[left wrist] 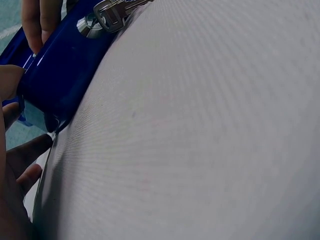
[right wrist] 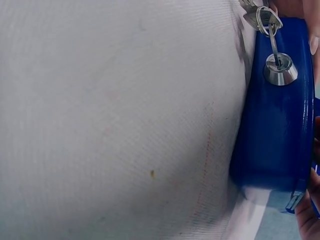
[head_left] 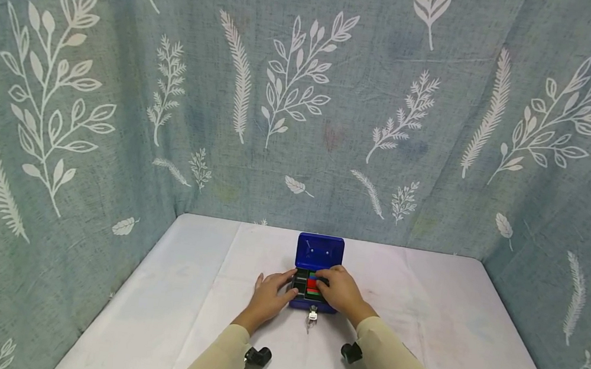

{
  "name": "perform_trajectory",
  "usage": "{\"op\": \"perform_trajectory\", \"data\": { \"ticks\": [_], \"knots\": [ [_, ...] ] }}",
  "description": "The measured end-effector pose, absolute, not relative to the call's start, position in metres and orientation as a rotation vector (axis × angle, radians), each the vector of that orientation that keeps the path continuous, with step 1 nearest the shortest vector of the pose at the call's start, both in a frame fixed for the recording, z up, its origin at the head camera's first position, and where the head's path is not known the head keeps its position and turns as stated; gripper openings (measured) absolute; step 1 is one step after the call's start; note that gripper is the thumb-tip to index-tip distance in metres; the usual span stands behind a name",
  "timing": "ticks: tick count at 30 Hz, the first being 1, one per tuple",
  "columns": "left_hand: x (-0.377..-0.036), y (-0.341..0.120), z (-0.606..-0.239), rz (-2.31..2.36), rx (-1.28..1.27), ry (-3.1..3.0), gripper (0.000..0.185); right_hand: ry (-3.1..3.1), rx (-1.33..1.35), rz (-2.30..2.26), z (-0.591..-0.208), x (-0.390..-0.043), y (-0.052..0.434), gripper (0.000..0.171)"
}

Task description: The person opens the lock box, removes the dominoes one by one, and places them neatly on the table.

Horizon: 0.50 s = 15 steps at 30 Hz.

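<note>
One blue box [head_left: 319, 252] sits on the table [head_left: 422, 315], its lid stood up at 12 o'clock and its body open toward the person. One black tray [head_left: 301, 280] lies inside it, holding red and green pieces too small to count. One lock [right wrist: 280, 70] is set in the box's front wall, with one key in it and a small bunch of keys [head_left: 312, 315] hanging out onto the cloth at 6 o'clock of the box.

Two hands work at the box. The left hand [head_left: 270, 295] rests at its 9 o'clock side, thumb hooked over the tray's edge, fingers [left wrist: 30, 175] loosely spread on the cloth. The right hand [head_left: 340, 291] lies over the 3 o'clock half of the tray, fingers curled down onto its contents; whether they pinch a piece I cannot tell.

The table is covered in a white cloth with faint stains. Grey-blue fabric [head_left: 121, 102] printed with white leaves closes it in on three sides.

Two black wrist mounts [head_left: 257, 356] show at 6 o'clock, one under each cream sleeve [head_left: 395, 366]. Both hands hide much of the tray from above.
</note>
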State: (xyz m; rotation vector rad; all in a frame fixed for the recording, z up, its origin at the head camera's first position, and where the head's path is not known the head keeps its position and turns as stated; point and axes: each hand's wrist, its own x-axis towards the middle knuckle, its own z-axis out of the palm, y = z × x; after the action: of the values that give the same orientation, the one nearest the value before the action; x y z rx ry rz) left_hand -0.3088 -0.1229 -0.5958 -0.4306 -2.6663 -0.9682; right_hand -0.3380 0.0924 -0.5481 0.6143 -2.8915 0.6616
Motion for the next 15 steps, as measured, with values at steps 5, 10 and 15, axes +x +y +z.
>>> {"op": "perform_trajectory", "data": {
  "ticks": [5,10,15],
  "knots": [
    [-0.3085,-0.1232,-0.5960,-0.984,-0.434,-2.661,0.052,-2.885,0.629,0.661,-0.5491,-0.3384,0.0921,0.022],
    [-0.3087,-0.1236,-0.5978,-0.980,-0.450,-2.635,0.052,-2.896,0.619,0.668,-0.5497,-0.3387,0.0915,0.022],
    [-0.3096,-0.1226,-0.5993,-0.959,-0.468,-2.607,0.052,-2.891,0.632,0.660,-0.5488,-0.3385,0.0908,0.025]
  ]
}}
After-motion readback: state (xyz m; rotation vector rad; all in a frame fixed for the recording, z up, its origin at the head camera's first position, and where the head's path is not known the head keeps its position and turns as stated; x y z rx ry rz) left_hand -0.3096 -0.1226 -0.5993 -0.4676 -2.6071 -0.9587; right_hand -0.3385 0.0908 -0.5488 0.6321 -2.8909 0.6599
